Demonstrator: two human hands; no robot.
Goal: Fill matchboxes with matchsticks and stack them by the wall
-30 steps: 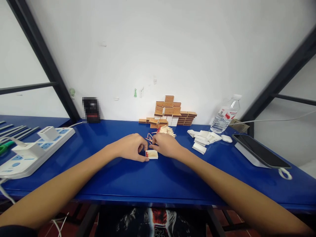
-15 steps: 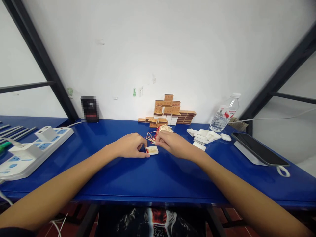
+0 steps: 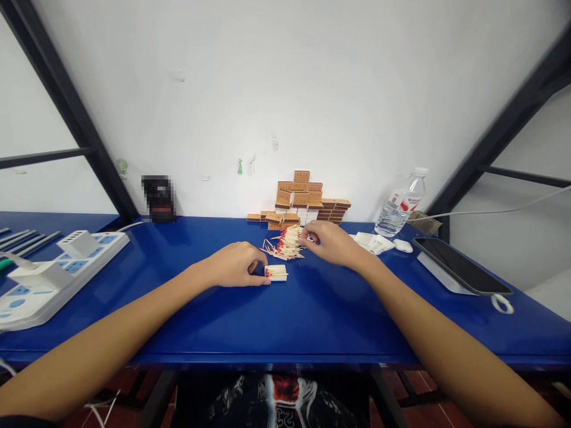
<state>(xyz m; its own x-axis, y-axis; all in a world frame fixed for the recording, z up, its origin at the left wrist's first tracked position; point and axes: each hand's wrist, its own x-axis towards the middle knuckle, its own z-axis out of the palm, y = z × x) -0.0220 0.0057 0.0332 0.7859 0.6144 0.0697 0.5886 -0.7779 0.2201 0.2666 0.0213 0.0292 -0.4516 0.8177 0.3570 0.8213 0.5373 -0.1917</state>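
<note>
Blue surface [image 3: 312,315] carries a stack of brown matchboxes [image 3: 303,199] at the wall, their print too small to read, like the water bottle [image 3: 398,208] label. Before the stack lies a pile of loose matches [image 3: 285,245]; the right hand [image 3: 328,242] touches its right edge, fingers curled, though whether its grip holds any I cannot tell. Just in front of the pile, the small white match tray [image 3: 276,273] sits pinched at its left end in the grip of the left hand [image 3: 234,266].

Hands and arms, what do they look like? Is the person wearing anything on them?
The left hand and right hand are bare: no gloves, rings or watch show. Both arms are bare too, without long sleeves. A dark edge, maybe a short sleeve, peeks in bottom left.
</note>
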